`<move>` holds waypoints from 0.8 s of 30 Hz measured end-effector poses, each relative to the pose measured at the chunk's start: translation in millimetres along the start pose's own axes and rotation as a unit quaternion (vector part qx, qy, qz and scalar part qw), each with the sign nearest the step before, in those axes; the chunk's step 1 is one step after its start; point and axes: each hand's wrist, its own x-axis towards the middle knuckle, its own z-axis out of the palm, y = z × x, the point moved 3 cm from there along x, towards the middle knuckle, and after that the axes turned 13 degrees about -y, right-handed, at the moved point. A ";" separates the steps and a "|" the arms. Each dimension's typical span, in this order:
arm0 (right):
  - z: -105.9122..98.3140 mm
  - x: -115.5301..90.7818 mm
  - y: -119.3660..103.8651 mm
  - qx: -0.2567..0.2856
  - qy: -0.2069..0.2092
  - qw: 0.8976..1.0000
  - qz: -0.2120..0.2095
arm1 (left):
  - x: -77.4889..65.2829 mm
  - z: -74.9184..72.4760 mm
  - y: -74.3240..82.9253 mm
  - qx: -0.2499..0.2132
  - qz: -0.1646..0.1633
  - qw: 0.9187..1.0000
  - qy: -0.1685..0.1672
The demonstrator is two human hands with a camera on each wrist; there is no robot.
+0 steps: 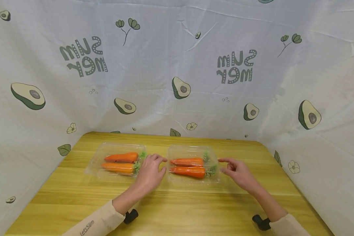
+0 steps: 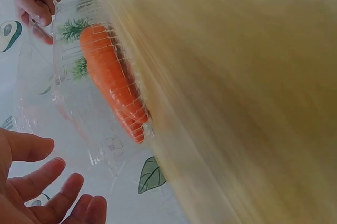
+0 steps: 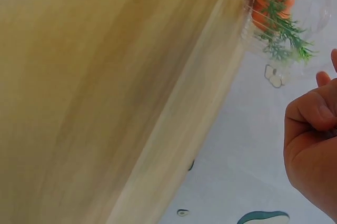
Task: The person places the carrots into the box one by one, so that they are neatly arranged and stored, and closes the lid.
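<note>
A clear plastic box (image 1: 180, 150) lies on the table with two orange carrots (image 1: 189, 172) in it, their green tops toward the right. My left hand (image 1: 151, 172) is at this box's left side, fingers spread and slightly bent, with nothing between them. At the box's right side is my right hand (image 1: 237, 172), its index finger fairly straight and the others loosely curled. The right fingertips are very near the box edge; contact cannot be told. In the left wrist view the carrots (image 2: 108, 69) show through the ribbed clear wall (image 2: 68, 50).
Left of my left hand lies a second clear box (image 1: 112, 147) with two more carrots (image 1: 121, 167) and green tops. The wooden table (image 1: 177, 209) ends at a pale printed cloth (image 1: 153, 65) behind and at both sides. Black wrist mounts (image 1: 131, 216) sit under the wrists.
</note>
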 end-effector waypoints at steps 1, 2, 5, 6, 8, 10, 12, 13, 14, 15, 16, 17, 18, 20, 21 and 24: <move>0.7 -0.3 0.5 -0.002 0.001 1.000 0.001 | -0.7 0.3 0.0 0.002 -0.001 1.000 -0.001; 1.3 -0.7 0.7 -0.005 0.002 1.000 0.002 | -1.3 0.6 -0.1 0.005 -0.001 1.000 -0.002; 3.3 -1.8 1.4 -0.011 0.003 1.000 0.003 | -2.9 1.6 -0.7 0.013 0.000 1.000 -0.005; 4.0 -2.2 1.7 -0.013 0.003 1.000 0.002 | -3.3 2.1 -1.1 0.016 0.000 1.000 -0.006; 5.1 -2.9 2.3 -0.012 0.003 1.000 -0.002 | -4.3 3.2 -1.8 0.019 -0.001 1.000 -0.011; 6.1 -3.8 3.0 -0.009 0.003 1.000 -0.007 | -4.9 4.5 -2.7 0.021 -0.002 1.000 -0.017; 7.4 -4.7 3.9 -0.004 0.002 1.000 -0.012 | -5.6 6.0 -3.6 0.023 -0.002 0.999 -0.022; 8.1 -4.9 4.6 -0.003 0.002 1.000 -0.015 | -5.9 6.7 -4.0 0.023 -0.001 0.999 -0.024; 9.0 -5.2 5.3 -0.002 0.001 1.000 -0.017 | -6.2 7.5 -4.4 0.025 -0.001 0.999 -0.025; 9.8 -5.4 6.2 -0.002 -0.001 1.000 -0.018 | -6.5 7.9 -4.5 0.025 -0.002 0.999 -0.027; 10.6 -5.6 7.1 -0.002 -0.002 1.000 -0.019 | -6.9 8.5 -4.8 0.026 -0.002 0.999 -0.027; 11.3 -5.7 8.0 -0.002 -0.003 1.000 -0.019 | -7.2 8.8 -5.0 0.026 -0.002 0.999 -0.028; 11.8 -5.9 8.8 -0.002 -0.004 1.000 -0.020 | -7.5 9.1 -5.2 0.024 -0.002 0.999 -0.030; 12.5 -6.2 10.1 -0.002 -0.006 1.000 -0.019 | -7.9 9.3 -5.4 0.021 -0.003 0.999 -0.032; 12.7 -6.5 10.5 -0.001 -0.006 1.000 -0.019 | -8.0 9.4 -5.4 0.019 -0.003 0.999 -0.034; 13.0 -7.4 11.1 0.004 -0.006 1.000 -0.019 | -8.0 9.3 -5.1 0.011 -0.004 0.999 -0.040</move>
